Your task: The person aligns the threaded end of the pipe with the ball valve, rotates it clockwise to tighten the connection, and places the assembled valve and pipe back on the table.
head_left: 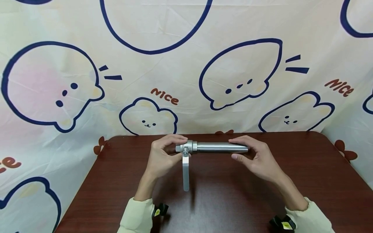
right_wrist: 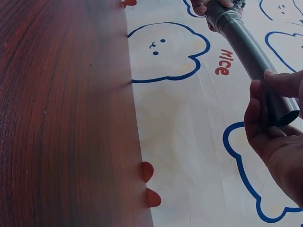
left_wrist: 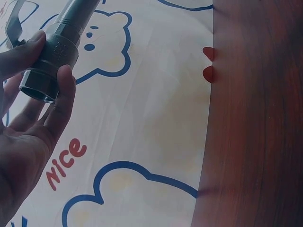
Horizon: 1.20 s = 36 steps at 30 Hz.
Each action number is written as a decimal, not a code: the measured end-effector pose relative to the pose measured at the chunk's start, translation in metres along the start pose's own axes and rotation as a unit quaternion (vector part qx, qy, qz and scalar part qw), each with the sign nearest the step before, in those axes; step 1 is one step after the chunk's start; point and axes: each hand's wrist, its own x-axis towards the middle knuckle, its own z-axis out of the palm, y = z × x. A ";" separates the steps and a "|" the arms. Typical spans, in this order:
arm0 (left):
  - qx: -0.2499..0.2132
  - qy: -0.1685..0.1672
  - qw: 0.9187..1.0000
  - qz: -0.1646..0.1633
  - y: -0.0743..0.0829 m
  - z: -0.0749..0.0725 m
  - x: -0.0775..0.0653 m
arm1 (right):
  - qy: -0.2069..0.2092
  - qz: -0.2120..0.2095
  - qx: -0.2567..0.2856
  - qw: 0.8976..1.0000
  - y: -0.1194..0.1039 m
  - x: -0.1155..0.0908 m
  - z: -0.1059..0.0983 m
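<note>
A metal ball valve (head_left: 190,145) with a long lever handle (head_left: 186,174) is joined to a smooth steel pipe (head_left: 218,148). Together they lie level in the air above the table, the lever pointing toward me. My left hand (head_left: 163,157) grips the valve body between thumb and fingers. At the other end, my right hand (head_left: 259,158) holds the pipe with the thumb below and fingers above. The left wrist view shows the valve's open hex end (left_wrist: 40,86); in the right wrist view the pipe's open end (right_wrist: 286,117) shows beside the right thumb.
Beneath the hands is a dark brown wooden table (head_left: 122,194) with rounded far corners. Behind it hangs a pale cloth (head_left: 186,74) with cartoon outlines and the word "Nice". Dark straps with yellow labels sit at both wrists.
</note>
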 end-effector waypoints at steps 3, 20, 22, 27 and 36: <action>-0.002 -0.001 1.000 0.000 0.000 0.000 0.001 | 0.002 -0.004 -0.001 1.000 0.001 0.000 -0.001; -0.005 -0.002 1.000 0.003 0.000 0.001 0.001 | 0.005 0.017 -0.003 1.000 0.000 -0.002 -0.001; -0.004 -0.002 1.000 0.002 0.000 0.001 0.001 | 0.005 0.015 -0.006 1.000 0.000 -0.002 -0.002; -0.001 -0.001 1.000 0.008 0.000 0.001 0.001 | 0.004 0.010 -0.004 1.000 0.000 -0.001 -0.002; 0.003 -0.001 1.000 0.015 -0.001 0.000 0.001 | -0.003 0.014 0.003 1.000 0.001 -0.001 -0.002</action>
